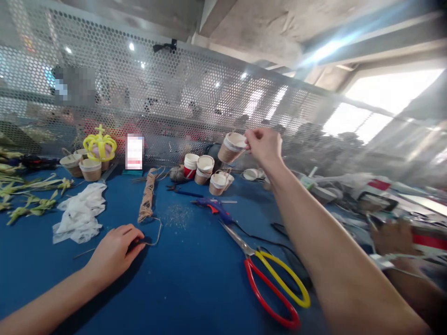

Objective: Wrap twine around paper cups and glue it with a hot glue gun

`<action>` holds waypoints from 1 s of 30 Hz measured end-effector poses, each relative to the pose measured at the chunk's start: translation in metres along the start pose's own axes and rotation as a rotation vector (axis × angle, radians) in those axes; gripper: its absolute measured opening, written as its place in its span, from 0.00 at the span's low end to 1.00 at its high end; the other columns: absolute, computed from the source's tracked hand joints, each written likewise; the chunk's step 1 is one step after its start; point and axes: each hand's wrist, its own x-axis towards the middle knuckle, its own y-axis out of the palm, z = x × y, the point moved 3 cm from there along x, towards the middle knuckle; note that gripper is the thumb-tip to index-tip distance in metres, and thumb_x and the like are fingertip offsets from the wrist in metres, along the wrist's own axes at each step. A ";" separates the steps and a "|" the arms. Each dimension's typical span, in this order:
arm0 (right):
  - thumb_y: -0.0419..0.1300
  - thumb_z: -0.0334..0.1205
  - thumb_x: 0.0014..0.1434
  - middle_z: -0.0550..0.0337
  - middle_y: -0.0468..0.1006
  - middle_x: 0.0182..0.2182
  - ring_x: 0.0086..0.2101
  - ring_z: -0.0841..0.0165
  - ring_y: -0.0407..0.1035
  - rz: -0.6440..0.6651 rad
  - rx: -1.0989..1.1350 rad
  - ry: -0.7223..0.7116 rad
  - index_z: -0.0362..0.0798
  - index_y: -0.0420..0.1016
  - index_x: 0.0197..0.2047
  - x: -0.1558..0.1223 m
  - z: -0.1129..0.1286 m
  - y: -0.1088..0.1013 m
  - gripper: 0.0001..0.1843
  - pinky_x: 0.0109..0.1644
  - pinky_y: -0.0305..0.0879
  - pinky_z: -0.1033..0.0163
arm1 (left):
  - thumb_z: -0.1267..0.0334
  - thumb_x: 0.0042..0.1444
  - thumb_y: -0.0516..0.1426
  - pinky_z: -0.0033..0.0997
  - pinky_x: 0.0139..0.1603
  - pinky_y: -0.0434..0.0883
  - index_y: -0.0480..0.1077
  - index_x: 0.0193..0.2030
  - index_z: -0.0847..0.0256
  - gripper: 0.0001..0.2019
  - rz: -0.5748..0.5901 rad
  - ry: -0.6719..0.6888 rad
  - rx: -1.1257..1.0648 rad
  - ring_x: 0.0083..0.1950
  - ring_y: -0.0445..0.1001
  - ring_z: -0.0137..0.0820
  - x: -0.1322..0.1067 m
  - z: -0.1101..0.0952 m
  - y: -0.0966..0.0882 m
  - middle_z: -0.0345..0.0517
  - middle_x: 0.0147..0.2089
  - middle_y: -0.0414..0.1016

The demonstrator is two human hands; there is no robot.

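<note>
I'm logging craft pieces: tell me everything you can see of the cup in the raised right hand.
The cup is small, its outside wrapped in tan twine-like cord, its inside white. It is tipped sideways, mouth toward the camera, held at the rim by the right hand in the air above the blue table.

A perforated metal screen point(209, 93) backs the blue table point(195, 279); bright daylight floods through a window point(384, 97) beneath a concrete ceiling point(261, 28).

Matt blue cloth surface point(195, 279), rough twine-wrapped paper cup point(231, 147) above it, glossy plastic-handled metal scissors point(268, 274), crumpled white cloth point(81, 214) left of them
</note>
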 end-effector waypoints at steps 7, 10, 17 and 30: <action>0.53 0.36 0.53 0.59 0.74 0.24 0.31 0.65 0.69 0.053 -0.274 0.108 0.44 0.73 0.25 0.008 -0.029 0.033 0.10 0.40 0.62 0.58 | 0.62 0.56 0.48 0.34 0.35 0.66 0.68 0.34 0.60 0.09 0.010 0.009 0.000 0.35 0.70 0.35 -0.001 0.003 0.007 0.46 0.35 0.71; 0.53 0.39 0.57 0.57 0.74 0.34 0.35 0.67 0.69 0.132 -0.329 0.161 0.42 0.72 0.36 0.008 -0.040 0.044 0.10 0.41 0.64 0.57 | 0.63 0.55 0.49 0.34 0.36 0.66 0.68 0.35 0.59 0.08 0.011 0.016 0.000 0.36 0.70 0.35 -0.002 0.002 0.007 0.46 0.35 0.70; 0.53 0.41 0.58 0.54 0.68 0.46 0.41 0.65 0.67 0.289 -0.357 0.232 0.45 0.64 0.49 0.002 -0.064 0.063 0.16 0.42 0.66 0.54 | 0.63 0.56 0.48 0.33 0.35 0.66 0.68 0.34 0.59 0.08 0.006 0.022 0.013 0.35 0.70 0.34 0.000 0.003 0.009 0.46 0.35 0.70; 0.53 0.41 0.58 0.55 0.68 0.46 0.41 0.64 0.67 0.355 -0.378 0.263 0.44 0.65 0.49 0.001 -0.077 0.066 0.16 0.42 0.66 0.54 | 0.64 0.56 0.48 0.35 0.35 0.66 0.68 0.35 0.60 0.09 0.017 0.031 -0.012 0.35 0.69 0.36 -0.001 0.004 0.011 0.47 0.35 0.69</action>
